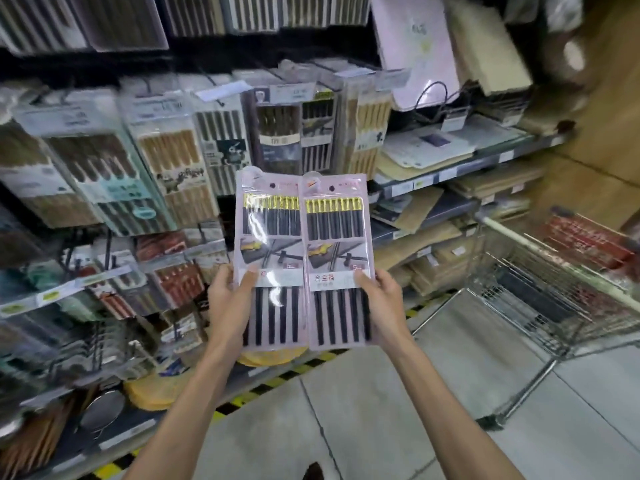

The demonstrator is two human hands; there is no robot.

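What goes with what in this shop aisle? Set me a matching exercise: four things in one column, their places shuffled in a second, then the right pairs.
Things
1. left pack of chopsticks
2. right pack of chopsticks
3. cart
4. striped tape

Places
A. stands on the floor, far right
B. held in the right hand
C. runs along the foot of the shelves
D. held in the left hand

Pairs: 1-D, 2-B, 3-A, 4-C
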